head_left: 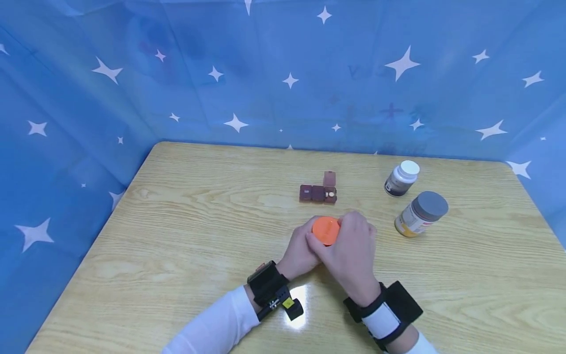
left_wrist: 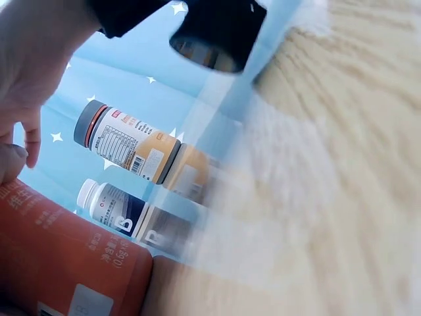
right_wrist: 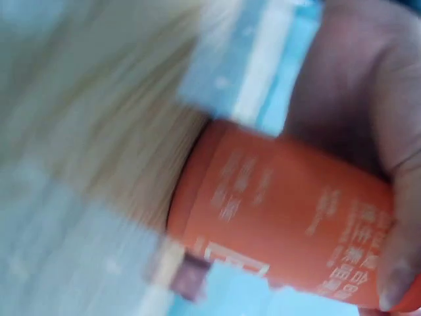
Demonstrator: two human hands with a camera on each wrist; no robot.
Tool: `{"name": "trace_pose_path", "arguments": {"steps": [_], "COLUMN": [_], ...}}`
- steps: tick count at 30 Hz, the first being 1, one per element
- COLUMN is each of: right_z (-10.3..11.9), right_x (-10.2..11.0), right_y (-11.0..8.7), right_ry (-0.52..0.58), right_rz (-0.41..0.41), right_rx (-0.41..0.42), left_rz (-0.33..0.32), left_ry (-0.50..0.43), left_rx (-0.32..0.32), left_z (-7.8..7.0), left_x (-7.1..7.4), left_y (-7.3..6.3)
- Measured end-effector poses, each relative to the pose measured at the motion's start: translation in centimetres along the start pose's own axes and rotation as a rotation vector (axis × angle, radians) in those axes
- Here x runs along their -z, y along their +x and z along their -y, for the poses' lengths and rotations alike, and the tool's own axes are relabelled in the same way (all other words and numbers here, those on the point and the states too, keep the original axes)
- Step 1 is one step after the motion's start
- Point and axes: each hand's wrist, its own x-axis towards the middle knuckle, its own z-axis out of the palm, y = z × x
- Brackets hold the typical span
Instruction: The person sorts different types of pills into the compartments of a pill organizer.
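An orange bottle (left_wrist: 72, 257) with pale printing stands upright on the wooden table, its base at the tabletop. In the head view its round orange lid (head_left: 325, 230) faces up between the hands. My left hand (head_left: 300, 251) curls round the bottle's body from the left. From the right, my right hand (head_left: 353, 248) grips the lid's edge with thumb and fingers. Just beyond them lies a small dark-red pill box (head_left: 317, 193). Its right-hand lid (head_left: 329, 178) is flipped up, and pale tablets (head_left: 330, 194) show in that compartment.
To the right of the hands stands a bottle with a grey lid (head_left: 429, 206) and a yellow-and-white label. Behind it is a smaller bottle with a white cap (head_left: 409, 168). A blue star-patterned curtain (head_left: 265, 73) hangs along the back and left edges of the table (head_left: 177, 206).
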Motion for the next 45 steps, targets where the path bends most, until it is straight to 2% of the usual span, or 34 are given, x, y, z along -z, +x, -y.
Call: {"name": "trace_pose_path", "arguments": {"steps": [2,4,6,9,11,13,15,18,21,25,30,34,38,45], "right_z": [0.1,0.0,-0.3,-1.0,-1.7,-2.4,-2.9,-3.5,-3.8,-3.9,-4.0,-4.2,-4.2,-4.1], "right_x": [0.0,0.2,0.6,1.4,2.0,2.3,2.4,2.5,2.6,3.0,3.3,3.2,3.2,3.1], "right_y": [0.0,0.0,0.1,0.2,0.3,0.4,0.6,0.8,1.0,1.3,1.4,1.4,1.4,1.4], "right_ry": [-0.088,-0.094,-0.041,0.091,0.21,0.302,0.392,0.463,0.513,0.532,0.525,0.523,0.529,0.542], "right_rz": [-0.034,-0.021,0.013,0.027,-0.034,-0.122,-0.206,-0.26,-0.261,-0.256,-0.246,-0.24,-0.245,-0.242], "right_rx": [0.017,0.018,0.007,-0.024,-0.011,0.036,0.112,0.192,0.234,0.238,0.243,0.257,0.261,0.263], "left_rz": [-0.002,-0.008,-0.01,0.0,0.015,0.027,0.03,0.009,-0.055,-0.187,-0.326,-0.392,-0.438,-0.516], "left_ry": [0.0,0.005,0.019,0.012,0.002,-0.011,-0.008,-0.001,0.009,0.024,0.096,0.116,0.12,0.104], "left_rx": [-0.011,-0.024,-0.033,0.009,0.05,0.093,0.108,0.107,0.102,0.148,0.224,0.314,0.372,0.386], "left_z": [-0.1,-0.1,-0.1,-0.2,-0.3,-0.5,-0.5,-0.7,-1.1,-1.0,1.2,3.1,4.2,5.1], "left_x": [-0.1,-0.1,-0.2,-0.3,-0.4,-0.4,-0.2,0.8,3.0,7.8,14.4,18.4,20.3,20.8], "left_y": [0.1,0.0,0.0,0.1,0.2,0.3,0.4,0.6,1.1,1.8,1.9,1.9,1.9,1.5]}}
